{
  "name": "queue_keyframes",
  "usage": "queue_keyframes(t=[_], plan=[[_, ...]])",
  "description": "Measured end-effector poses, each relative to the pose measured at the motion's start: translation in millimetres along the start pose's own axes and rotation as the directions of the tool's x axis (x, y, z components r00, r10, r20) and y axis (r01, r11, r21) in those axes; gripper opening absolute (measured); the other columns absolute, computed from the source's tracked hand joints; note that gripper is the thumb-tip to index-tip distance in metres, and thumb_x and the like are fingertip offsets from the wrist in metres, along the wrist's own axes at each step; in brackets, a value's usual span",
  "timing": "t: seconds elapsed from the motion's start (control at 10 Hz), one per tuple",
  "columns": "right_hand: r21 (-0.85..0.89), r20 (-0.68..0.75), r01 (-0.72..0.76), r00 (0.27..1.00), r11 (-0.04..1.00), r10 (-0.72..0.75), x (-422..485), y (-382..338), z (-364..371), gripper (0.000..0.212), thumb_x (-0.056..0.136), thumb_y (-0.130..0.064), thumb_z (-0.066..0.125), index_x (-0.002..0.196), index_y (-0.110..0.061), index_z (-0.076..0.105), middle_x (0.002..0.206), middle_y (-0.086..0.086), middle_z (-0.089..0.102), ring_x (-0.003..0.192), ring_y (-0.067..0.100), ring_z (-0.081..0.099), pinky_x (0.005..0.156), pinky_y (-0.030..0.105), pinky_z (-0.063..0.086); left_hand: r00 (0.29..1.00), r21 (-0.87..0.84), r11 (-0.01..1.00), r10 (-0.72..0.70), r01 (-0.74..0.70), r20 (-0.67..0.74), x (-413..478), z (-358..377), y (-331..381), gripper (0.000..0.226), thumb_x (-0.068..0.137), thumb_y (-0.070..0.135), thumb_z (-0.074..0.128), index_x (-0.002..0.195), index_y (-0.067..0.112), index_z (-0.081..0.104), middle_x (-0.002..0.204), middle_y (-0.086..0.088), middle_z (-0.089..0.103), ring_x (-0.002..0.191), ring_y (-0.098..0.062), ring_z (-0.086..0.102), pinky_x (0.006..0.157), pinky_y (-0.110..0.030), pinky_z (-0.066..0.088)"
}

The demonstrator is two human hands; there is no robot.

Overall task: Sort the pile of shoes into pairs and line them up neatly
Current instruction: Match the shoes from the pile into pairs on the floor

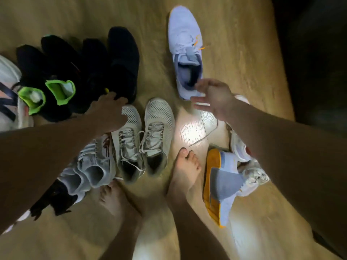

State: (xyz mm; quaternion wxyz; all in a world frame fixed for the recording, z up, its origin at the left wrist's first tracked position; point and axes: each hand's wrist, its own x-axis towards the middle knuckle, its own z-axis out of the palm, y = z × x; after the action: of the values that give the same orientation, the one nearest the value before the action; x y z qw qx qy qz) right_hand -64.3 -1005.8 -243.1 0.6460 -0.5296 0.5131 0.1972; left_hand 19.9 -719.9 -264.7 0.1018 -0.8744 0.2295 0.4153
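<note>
Across the wood floor (234,53), upright lavender shoe (185,44) beyond, mate (221,184) tipped sideways nearby. Right hand (214,99) slack, empty, at its heel; left hand (110,109) on black shoe (124,59), grip unclear. Fetch mate, align toes level.

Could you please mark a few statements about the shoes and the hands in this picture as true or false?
1. The lavender shoe stands upright on its sole. True.
2. The right hand holds a shoe off the floor. False: it is open by the lavender shoe's heel, holding nothing.
3. The orange-soled shoe lies on its side. True.
4. The white mesh shoes lie far apart. False: they sit side by side.
5. The green-lined black shoes sit to the right of the lavender shoe. False: they are well to its left, near the left hand.
</note>
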Motion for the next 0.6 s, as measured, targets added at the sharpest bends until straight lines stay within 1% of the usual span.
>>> queue_keyframes(t=[0.1, 0.2, 0.3, 0.4, 0.5, 0.6], plan=[[-0.486, -0.290, -0.090, 0.955, 0.869, -0.063, -13.4, 68.8, -52.9, 0.016, 0.085, -0.026, 0.057, 0.094, -0.020, 0.068, 0.095, 0.006, 0.068, 0.089, 0.029, 0.068, 0.077, 0.038, 0.057, 0.997, -0.019, 0.999, -0.046, 0.048, 0.056, 13.1, 3.3, 14.5, 0.070, 0.092, 0.043, 0.055, 0.152, 0.023, 0.025, 0.159, -0.007, 0.019, 0.140, -0.036, 0.029, 0.110, -0.051, 0.035], [-0.743, -0.413, -0.335, 0.911, 0.579, -0.003, -42.9, 146.3, -106.0, 0.052, 0.088, -0.037, 0.054, 0.135, -0.016, 0.052, 0.136, 0.013, 0.055, 0.123, 0.036, 0.053, 0.100, 0.040, 0.044, 0.999, -0.095, 0.995, -0.013, 0.017, 0.040, 25.3, -5.5, 15.5, 0.073, 0.092, 0.042, 0.056, 0.153, 0.021, 0.022, 0.159, -0.007, 0.019, 0.141, -0.033, 0.030, 0.111, -0.046, 0.034], [-0.761, -0.429, -0.384, 0.902, 0.523, 0.037, -55.8, 188.2, -112.2, 0.063, 0.091, -0.051, 0.051, 0.143, -0.015, 0.042, 0.137, 0.016, 0.053, 0.120, 0.038, 0.054, 0.094, 0.041, 0.047, 0.992, -0.200, 0.972, -0.117, 0.124, 0.047, 33.8, -7.9, 26.4, 0.067, 0.091, 0.040, 0.059, 0.141, 0.003, 0.036, 0.140, -0.017, 0.038, 0.122, -0.033, 0.046, 0.096, -0.041, 0.043], [-0.649, -0.539, -0.513, 0.831, 0.561, 0.137, -54.4, 188.7, -94.0, 0.069, 0.082, -0.068, 0.052, 0.117, -0.008, 0.060, 0.106, 0.018, 0.069, 0.099, 0.036, 0.066, 0.084, 0.041, 0.054, 0.947, -0.598, 0.739, 0.186, -0.311, -0.263, -16.8, 115.9, 127.9, 0.029, 0.095, 0.058, 0.044, 0.090, 0.031, 0.054, 0.089, 0.010, 0.040, 0.081, -0.003, 0.040, 0.081, -0.036, 0.035], [-0.341, -0.550, -0.549, 0.775, 0.763, 0.312, -43.3, 191.0, -91.6, 0.052, 0.081, -0.056, 0.062, 0.088, -0.004, 0.061, 0.062, 0.012, 0.071, 0.063, 0.030, 0.072, 0.069, 0.048, 0.061, 0.997, -0.894, -0.442, -0.006, 0.072, 0.083, -48.9, 229.7, 219.8, 0.026, 0.096, 0.035, 0.049, 0.075, 0.023, 0.038, 0.076, 0.000, 0.015, 0.064, -0.015, 0.019, 0.062, -0.034, 0.016], [-0.197, -0.455, -0.526, 0.796, 0.827, 0.398, -33.9, 179.4, -89.3, 0.037, 0.084, -0.041, 0.070, 0.094, -0.008, 0.056, 0.069, 0.016, 0.069, 0.052, 0.028, 0.067, 0.058, 0.046, 0.061, 0.986, -0.867, -0.484, -0.052, 0.115, 0.160, -54.7, 206.9, 222.7, 0.024, 0.096, 0.030, 0.047, 0.077, 0.025, 0.033, 0.077, -0.001, 0.013, 0.063, -0.017, 0.019, 0.059, -0.034, 0.015]])
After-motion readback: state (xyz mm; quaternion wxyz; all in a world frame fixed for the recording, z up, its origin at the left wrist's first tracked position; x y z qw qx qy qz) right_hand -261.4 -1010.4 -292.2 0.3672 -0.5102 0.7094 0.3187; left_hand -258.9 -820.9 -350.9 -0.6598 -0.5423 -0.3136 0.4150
